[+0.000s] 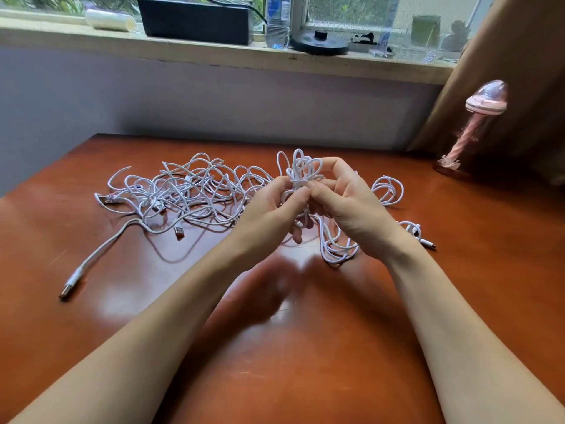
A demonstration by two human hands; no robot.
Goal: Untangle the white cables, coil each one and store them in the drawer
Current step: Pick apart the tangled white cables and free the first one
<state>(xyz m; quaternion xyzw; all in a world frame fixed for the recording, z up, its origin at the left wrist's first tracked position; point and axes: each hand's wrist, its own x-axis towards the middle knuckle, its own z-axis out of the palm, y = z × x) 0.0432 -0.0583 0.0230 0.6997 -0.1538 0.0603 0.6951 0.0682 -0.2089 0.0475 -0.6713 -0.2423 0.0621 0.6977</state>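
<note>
Held item: cable bundle (302, 168), white, several loops gathered upright above the bench (305, 347), its top fanned out over the fingertips. Left hand (272, 209) pinched the bundle's waist between thumb and forefinger, where one turn of cable ran crosswise round the loops; the other fingers curled beneath. Right hand (348, 206) met it from the opposite side, thumb and fingertips closed on the same waist, forefinger arched up against the top loops. The hands were touching, or nearly so, at the pinch. The lower half of the bundle was hidden behind the palms. Loose loops (336, 250) lay on the bench under the right wrist; whether they belonged to the held cable could not be told. Left of the hands, well spread: tangle of white cables (183, 191), strands crossing too densely to count, one lead trailing forward to a USB plug (72, 283) near the bench's left edge, and a second plug (179, 232) at the tangle's near side. Right of the hands: finished coil (389, 191) resting on the bench, and nearer, a small coil (412, 229) partly covered by the right wrist, its connector pointing right. Far right corner: pink bottle (477, 127), blurred, beside a brown curtain (513, 71). Windowsill behind: black box (195, 21), water bottle (277, 22) cut off at the top, and a black disc (319, 45).
</note>
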